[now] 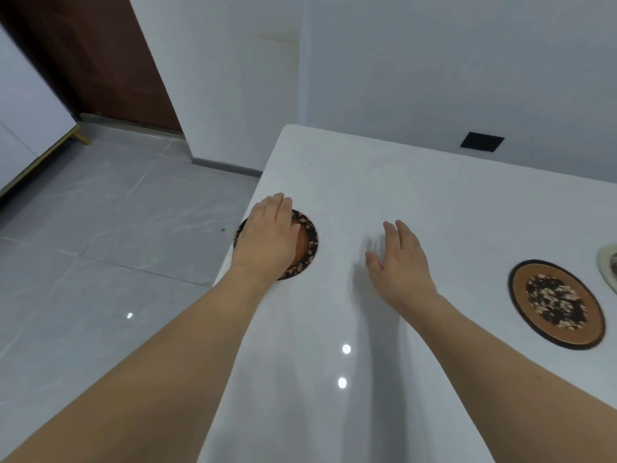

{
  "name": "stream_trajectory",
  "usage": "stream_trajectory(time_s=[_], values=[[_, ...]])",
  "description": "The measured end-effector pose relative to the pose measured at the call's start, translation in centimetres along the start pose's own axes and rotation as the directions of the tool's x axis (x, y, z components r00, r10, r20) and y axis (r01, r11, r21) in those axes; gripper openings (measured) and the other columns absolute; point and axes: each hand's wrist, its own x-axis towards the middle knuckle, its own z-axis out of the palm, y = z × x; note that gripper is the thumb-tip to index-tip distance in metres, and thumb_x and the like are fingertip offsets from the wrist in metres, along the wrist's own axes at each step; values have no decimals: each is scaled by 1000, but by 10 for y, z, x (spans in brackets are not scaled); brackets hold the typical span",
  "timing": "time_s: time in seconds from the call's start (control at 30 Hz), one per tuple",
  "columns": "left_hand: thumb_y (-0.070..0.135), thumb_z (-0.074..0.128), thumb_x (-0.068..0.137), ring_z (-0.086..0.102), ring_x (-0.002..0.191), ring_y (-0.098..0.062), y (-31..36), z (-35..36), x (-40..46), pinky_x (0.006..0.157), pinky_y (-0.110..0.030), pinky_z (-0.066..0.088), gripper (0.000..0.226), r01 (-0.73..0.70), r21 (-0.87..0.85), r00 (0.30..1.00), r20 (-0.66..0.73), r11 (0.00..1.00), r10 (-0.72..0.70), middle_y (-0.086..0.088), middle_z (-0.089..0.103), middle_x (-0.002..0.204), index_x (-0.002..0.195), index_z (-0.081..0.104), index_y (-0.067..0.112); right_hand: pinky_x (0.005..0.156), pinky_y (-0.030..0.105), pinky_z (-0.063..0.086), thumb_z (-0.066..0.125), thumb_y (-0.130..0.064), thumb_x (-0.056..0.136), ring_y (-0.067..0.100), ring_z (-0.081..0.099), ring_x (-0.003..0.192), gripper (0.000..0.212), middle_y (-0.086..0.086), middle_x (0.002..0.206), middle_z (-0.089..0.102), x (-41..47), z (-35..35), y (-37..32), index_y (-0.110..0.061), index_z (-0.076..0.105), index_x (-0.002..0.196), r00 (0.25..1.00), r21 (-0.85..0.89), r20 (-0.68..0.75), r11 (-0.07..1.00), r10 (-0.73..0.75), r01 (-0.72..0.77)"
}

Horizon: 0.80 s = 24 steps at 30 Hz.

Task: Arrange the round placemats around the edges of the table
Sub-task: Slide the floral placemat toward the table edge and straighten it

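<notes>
While the left hand lies flat with straight fingers on a round placemat, that mat sits at the left edge of the white worktop, its rim seeming to reach slightly past the edge. This mat has a dark border with a pale leaf pattern and an orange-brown centre, and the hand covers most of it. To the right, the right hand is spread, fingers straight and close together with the thumb out to the side, low over the bare worktop; whether it touches the surface I cannot tell, and it holds nothing. A second round placemat, orange-brown with a dark rim and a dark leafy patch in the middle, lies flat well to the right of that hand. Past it, at the picture's right border, a pale rounded thing is cut off. Grey floor tiles spread left of the worktop, with a brown door beyond.
</notes>
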Motion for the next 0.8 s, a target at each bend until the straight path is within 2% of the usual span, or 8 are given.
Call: stream_trajectory(time_s=[0.2, 0.33, 0.43, 0.57, 0.7, 0.8], values=[[23, 44, 100, 33, 138, -39, 100, 17, 7, 118, -48, 18, 51, -95, 91, 995, 50, 991, 91, -26, 37, 148, 141, 36, -7, 120, 44, 9, 34, -37, 98, 29, 6, 147, 64, 12, 160, 7, -21, -47, 87, -10, 12, 151, 998, -107, 21, 993, -54, 56], [26, 38, 102, 26, 142, -37, 175, 30, 11, 120, -47, 12, 53, -115, 102, 992, 71, 988, 108, -23, 31, 152, 144, 30, -5, 120, 45, 10, 32, -37, 99, 28, 7, 147, 62, 12, 160, 8, -42, -78, 164, -10, 12, 151, 999, -103, 25, 994, -21, 24], [25, 42, 100, 33, 138, -39, 224, 36, 14, 118, -48, 19, 52, -127, 71, 990, 72, 989, 122, -24, 38, 148, 142, 35, -7, 120, 43, 12, 35, -36, 98, 28, 12, 146, 61, 13, 159, 14, -59, -96, 221, -9, 19, 150, 999, -77, 6, 996, 44, -44], [18, 53, 96, 47, 125, -42, 275, 55, 15, 110, -49, 31, 48, -103, -78, 993, 53, 992, 107, -29, 50, 135, 133, 46, -10, 118, 43, 18, 40, -36, 96, 31, 20, 143, 60, 16, 156, 22, -63, -109, 278, -8, 24, 147, 985, -56, 12, 984, 170, -169], [28, 44, 99, 39, 132, -34, 316, 93, 9, 112, -38, 26, 50, -27, -195, 991, 124, 980, 52, -18, 43, 145, 141, 39, 0, 111, 45, 27, 40, -38, 96, 33, 31, 135, 59, 14, 151, 30, -56, -108, 312, -8, 26, 145, 958, 37, 38, 957, 285, -286], [36, 40, 99, 44, 123, -29, 348, 115, 8, 102, -38, 34, 50, 52, -189, 991, 131, 981, -27, -11, 48, 138, 139, 42, 8, 103, 46, 36, 43, -38, 95, 35, 39, 126, 55, 16, 140, 40, -46, -105, 325, -8, 33, 140, 936, 114, 106, 931, 336, -347]])
